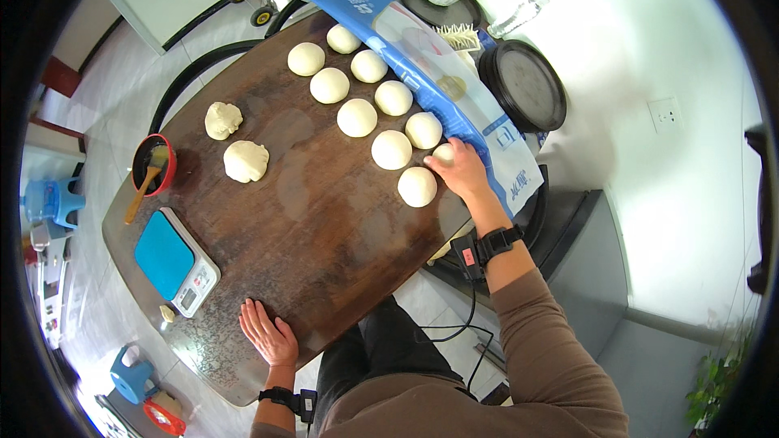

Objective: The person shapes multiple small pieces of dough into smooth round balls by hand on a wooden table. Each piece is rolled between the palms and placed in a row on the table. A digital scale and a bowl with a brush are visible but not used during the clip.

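Note:
My right hand point(462, 169) is curled around a smooth dough ball point(445, 154) at the table's right edge, partly covering it. Beside it sits another dough ball point(417, 187), nearest to me. Several more round dough balls point(357, 118) run in two rows towards the far end of the wooden table point(292, 237). My left hand point(269, 334) lies flat on the near part of the table, holding nothing. Two rougher lumps of dough, one farther point(223, 121) and one nearer point(246, 162), rest apart on the left.
A kitchen scale point(176, 263) with a blue top lies at the left, near a small dough scrap point(167, 314). A red-rimmed bowl point(171, 164) holds a brush point(143, 191). Blue-and-white plastic sheeting point(450, 82) borders the dough balls; round dark pans point(528, 85) stand beyond.

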`<action>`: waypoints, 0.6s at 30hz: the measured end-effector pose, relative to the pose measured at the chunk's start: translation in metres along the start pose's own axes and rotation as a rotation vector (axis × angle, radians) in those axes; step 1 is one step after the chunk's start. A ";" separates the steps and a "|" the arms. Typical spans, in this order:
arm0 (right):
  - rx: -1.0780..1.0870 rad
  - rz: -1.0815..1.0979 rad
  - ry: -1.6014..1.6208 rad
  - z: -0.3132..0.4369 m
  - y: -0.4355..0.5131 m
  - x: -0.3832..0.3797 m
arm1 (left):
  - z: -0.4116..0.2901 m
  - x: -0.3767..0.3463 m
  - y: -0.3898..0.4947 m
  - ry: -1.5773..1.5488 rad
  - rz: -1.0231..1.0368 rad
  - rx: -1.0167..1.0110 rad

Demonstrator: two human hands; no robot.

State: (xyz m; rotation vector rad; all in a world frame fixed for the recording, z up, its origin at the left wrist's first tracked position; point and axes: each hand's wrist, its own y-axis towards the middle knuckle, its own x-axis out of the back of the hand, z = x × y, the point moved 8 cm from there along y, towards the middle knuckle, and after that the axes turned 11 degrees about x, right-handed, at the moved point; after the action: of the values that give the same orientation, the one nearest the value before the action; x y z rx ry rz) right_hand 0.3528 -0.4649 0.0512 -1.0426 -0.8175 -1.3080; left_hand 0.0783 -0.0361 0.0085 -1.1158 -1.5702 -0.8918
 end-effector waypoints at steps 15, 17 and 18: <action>0.577 -0.026 0.473 0.265 0.020 -0.089 | 0.005 -0.003 -0.001 -0.059 0.041 0.052; 0.656 -0.221 0.303 0.302 0.031 -0.105 | 0.005 -0.003 -0.002 -0.081 0.029 0.056; 0.632 -0.235 0.186 0.313 0.040 -0.113 | 0.005 -0.003 -0.003 -0.084 0.027 0.056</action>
State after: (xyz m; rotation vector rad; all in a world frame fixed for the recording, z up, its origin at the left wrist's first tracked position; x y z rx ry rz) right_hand 0.4061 -0.1341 0.0494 -0.3278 -1.1338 -1.1966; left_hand 0.0747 -0.0334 0.0039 -1.1451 -1.6351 -0.7875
